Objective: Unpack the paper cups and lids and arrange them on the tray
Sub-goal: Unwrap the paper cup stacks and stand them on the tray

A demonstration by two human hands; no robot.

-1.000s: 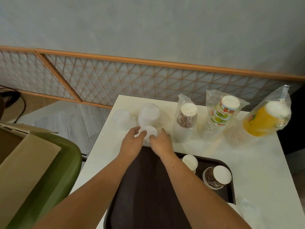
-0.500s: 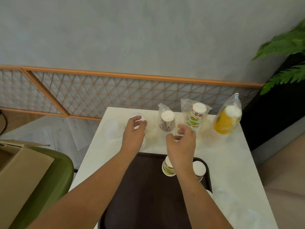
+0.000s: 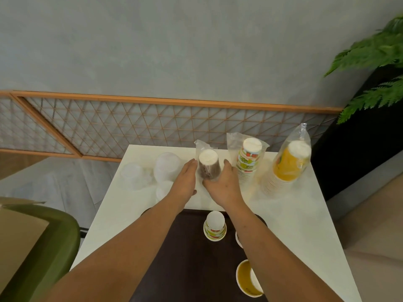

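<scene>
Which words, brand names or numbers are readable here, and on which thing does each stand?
None is readable.
The fruit-print cup stack and the fruit-print cup on the tray: coloured pictures only, any lettering too blurred.
The brown cup stack, orange cup stack and cardboard box: no lettering visible.

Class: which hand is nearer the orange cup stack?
Right. The right hand holds the brown cup stack, left of the orange cup stack; the left hand lies farther left, past the brown stack.

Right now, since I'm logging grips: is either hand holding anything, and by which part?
The bagged brown cup stack, by its lower sides: the right hand curls round its right side and base, the left hand presses its left side with straight fingers.
</scene>
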